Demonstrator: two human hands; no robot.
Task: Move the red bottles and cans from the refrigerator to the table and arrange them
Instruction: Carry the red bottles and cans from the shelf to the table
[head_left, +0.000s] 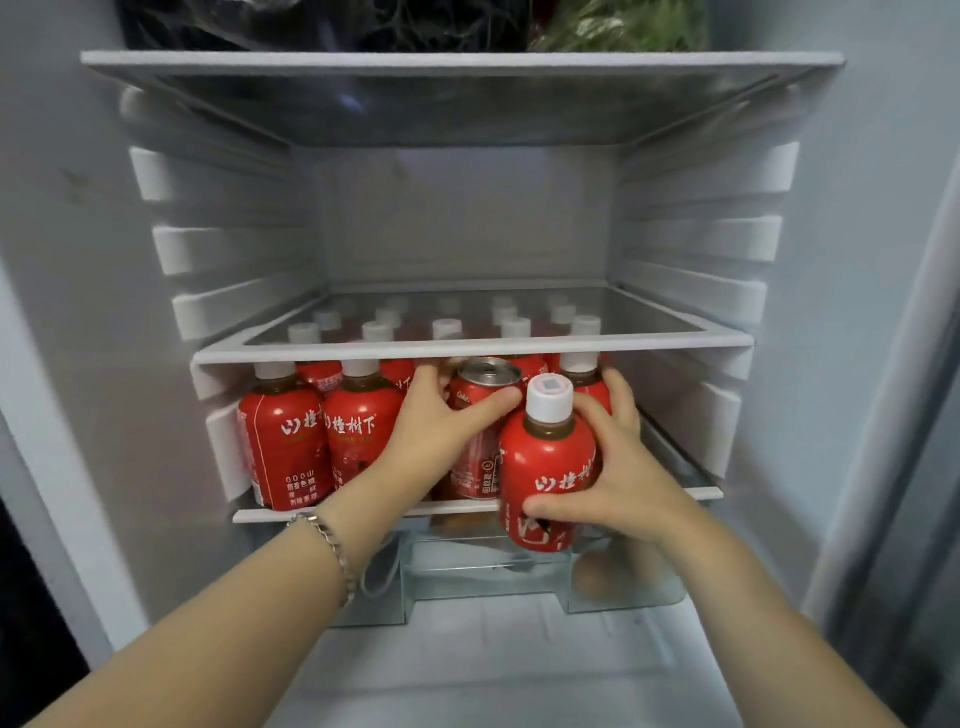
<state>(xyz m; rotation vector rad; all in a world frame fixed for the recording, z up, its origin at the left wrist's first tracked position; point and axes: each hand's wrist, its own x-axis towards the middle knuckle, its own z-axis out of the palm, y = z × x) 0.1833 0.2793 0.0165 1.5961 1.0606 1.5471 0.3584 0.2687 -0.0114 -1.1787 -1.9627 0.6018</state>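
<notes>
Inside the open refrigerator, a low shelf (363, 514) carries several red bottles with white caps and a red cola can (475, 457). My left hand (441, 426) is wrapped around the can, thumb across its top edge. My right hand (618, 483) grips a red bottle (545, 467) that sits tilted past the shelf's front edge. Two more red bottles (285, 447) stand upright at the shelf's left front. Others stand behind them, partly hidden by my hands.
A glass shelf (467, 345) lies close above the bottle caps. The tall compartment over it holds nothing. Dark bags and greens (618, 23) lie on the top shelf. A clear drawer (493, 577) sits below. The refrigerator's walls close in on both sides.
</notes>
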